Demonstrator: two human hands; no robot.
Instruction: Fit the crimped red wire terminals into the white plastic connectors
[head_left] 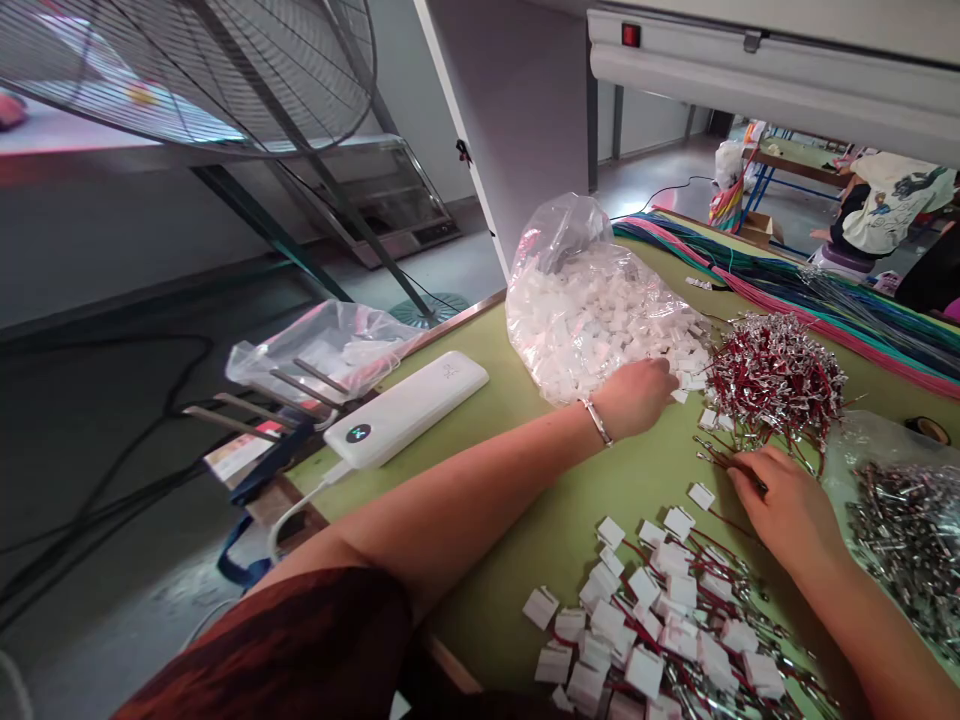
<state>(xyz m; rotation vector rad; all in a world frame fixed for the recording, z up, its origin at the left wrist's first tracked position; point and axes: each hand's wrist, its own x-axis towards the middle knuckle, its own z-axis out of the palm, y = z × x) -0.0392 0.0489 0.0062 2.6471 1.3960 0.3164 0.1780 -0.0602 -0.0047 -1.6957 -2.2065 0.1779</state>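
A: What are the hands doing?

B: The left hand [637, 395] has its fingers curled down at loose white connector housings [694, 370]; I can't tell whether it grips one. The right hand [787, 500] pinches a few crimped wires [718, 452] between thumb and fingers, metal tips outward, probably to keep those ends free.

A: Why the bag there?

B: The clear plastic bag [555, 310] spills housings beside the left hand, presumably for short reaches. The heap of red wires [776, 375] sits just beyond the right hand, a springy tangle tipped with shiny metal.

A: And nearer the body?

B: Wired housings [645, 590], blocky matte plastic on thin red leads, lie loosely together on the green surface [570, 530], apart from the loose ones, perhaps to avoid mixing.

A: Farther out?

B: A smooth white power bank [420, 400] to the left, long coloured wires [840, 310] along the far edge.
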